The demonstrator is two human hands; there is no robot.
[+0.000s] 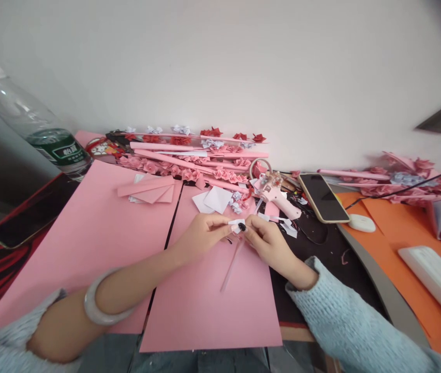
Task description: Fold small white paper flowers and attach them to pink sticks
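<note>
My left hand [203, 234] and my right hand [269, 242] meet above the pink sheet [212, 311]. Both pinch a small folded piece of white paper [236, 223] between thumbs and fingers. Part of it is hidden by the fingertips. Below them a thin translucent stick [229, 272] slants toward me; whether a hand touches its upper end I cannot tell. White paper squares [217, 199] lie just beyond my left hand, beside small white folded flowers [236, 203]. A pink glue gun [280, 201] rests past my right hand, with white paper scraps [289, 228] near it.
Rolled pink paper tubes [174, 159] and red, pink and white paper flowers line the wall. Folded pink papers [150, 189] lie at left. A bottle [55, 140] stands far left, near a dark phone [30, 212]. Another phone [323, 198] and a white case [362, 223] are right.
</note>
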